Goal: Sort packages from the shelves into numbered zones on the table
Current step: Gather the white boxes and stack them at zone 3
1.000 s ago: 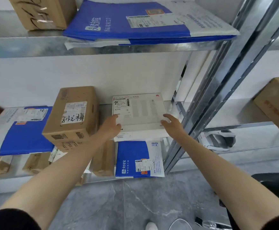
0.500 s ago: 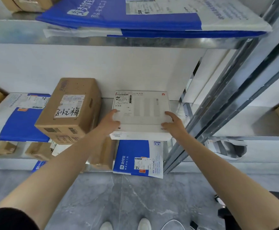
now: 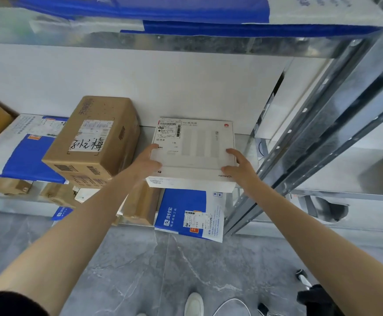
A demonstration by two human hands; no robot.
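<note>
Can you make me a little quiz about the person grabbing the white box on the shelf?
1. True or false: the left hand and the right hand both grip the white box.
2. What stands just left of the white box? A) a brown cardboard box B) a red bucket C) a green bottle
3. Fill in: the blue-and-white mailer lies on the shelf ______ the white box.

Key: 1 true. 2 A. 3 below.
</note>
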